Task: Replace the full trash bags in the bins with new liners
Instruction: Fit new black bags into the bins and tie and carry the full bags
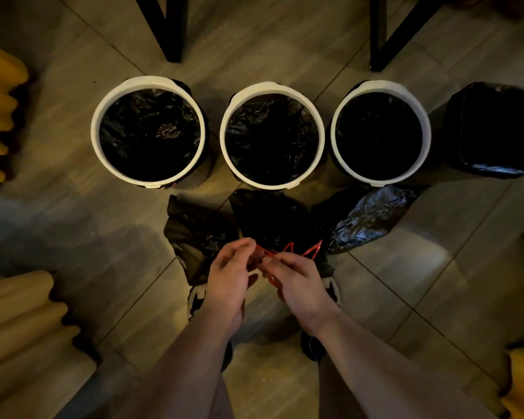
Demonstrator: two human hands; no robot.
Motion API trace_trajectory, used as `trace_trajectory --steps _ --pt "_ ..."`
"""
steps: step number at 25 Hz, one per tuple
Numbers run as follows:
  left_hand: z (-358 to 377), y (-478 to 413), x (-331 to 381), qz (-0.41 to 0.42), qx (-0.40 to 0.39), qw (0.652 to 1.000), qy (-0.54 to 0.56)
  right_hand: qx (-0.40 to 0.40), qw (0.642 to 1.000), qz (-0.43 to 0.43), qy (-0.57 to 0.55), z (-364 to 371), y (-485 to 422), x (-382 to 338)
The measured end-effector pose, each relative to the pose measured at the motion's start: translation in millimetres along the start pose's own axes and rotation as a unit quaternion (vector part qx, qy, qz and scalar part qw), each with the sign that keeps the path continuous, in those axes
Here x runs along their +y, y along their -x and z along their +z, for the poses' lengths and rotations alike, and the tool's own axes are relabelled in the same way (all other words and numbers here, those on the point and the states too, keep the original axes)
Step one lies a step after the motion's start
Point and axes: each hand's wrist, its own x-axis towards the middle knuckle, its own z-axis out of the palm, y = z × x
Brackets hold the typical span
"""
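The left hand point(229, 278) and right hand point(297, 282) pinch the thin red plastic drawstring point(288, 251) of the middle black plastic trash bag point(273, 220), which sits on the tiled floor point(97, 237) before three white-rimmed round bins point(272, 135); fingers closed on the loops. Knotting well likely means pulling both loops evenly, cinching the neck tight

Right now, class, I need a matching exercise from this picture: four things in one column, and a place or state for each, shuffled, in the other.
Things:
1. Red plastic drawstring
2. Square bin wrapped in black plastic
3. Middle round white-rimmed bin
4. Shiny crumpled black bag

Places or states:
A. Far right of the row
B. Between both hands
C. On the floor, front right
D. Lined with black plastic, two round bins beside it

Pairs: 1-B, 2-A, 3-D, 4-C
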Motion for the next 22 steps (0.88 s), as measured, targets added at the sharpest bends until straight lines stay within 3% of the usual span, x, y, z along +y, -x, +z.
trace_trajectory --steps 6,10,13,17,22 --pt "5.9 17.8 10.3 -0.029 0.031 0.999 -0.002 -0.023 0.994 -0.038 0.096 -8.2 21.4 1.6" --pt "4.5 36.3 22.4 -0.065 0.057 0.992 0.087 0.027 0.998 -0.019 0.057 -18.2 32.5 4.1" --pt "-4.2 58.0 39.0 -0.062 0.078 0.984 0.148 0.076 0.996 0.044 -0.006 -33.9 37.5 -4.2" --pt "-25.1 86.7 74.5 0.01 0.115 0.986 0.121 0.123 0.985 0.098 -0.069 -56.7 46.1 -31.6" --pt "-67.7 152.1 120.9 0.014 0.073 0.997 0.018 0.189 0.967 0.164 -0.042 -46.9 100.8 -84.8"
